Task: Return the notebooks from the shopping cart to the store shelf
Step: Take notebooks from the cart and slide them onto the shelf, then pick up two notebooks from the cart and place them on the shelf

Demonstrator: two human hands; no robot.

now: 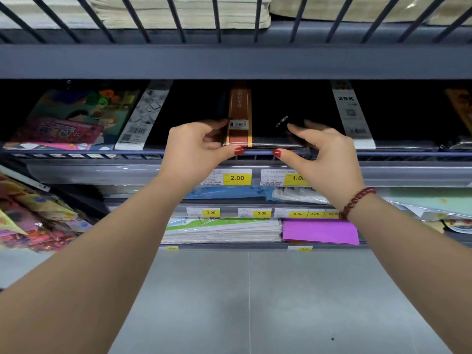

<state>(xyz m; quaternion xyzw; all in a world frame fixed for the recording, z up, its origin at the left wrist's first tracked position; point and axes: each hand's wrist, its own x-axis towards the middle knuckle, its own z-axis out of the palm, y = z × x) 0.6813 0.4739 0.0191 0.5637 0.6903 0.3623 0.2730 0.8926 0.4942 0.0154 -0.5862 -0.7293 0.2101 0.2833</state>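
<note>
A black notebook (268,123) with an orange-brown paper band lies flat on the dark store shelf (408,155), its near edge at the shelf's front rail. My left hand (196,146) grips its left front corner, thumb under the edge and fingers on top. My right hand (324,154), with a red bead bracelet on the wrist, pinches the right front corner the same way. The shopping cart is not in view.
Other black notebooks with white bands lie left (143,118) and right (355,116) of it. Colourful children's books (66,118) fill the far left. An upper shelf (229,60) hangs close above. Lower shelves carry yellow price tags (237,178), paper pads and a purple sheet (319,231).
</note>
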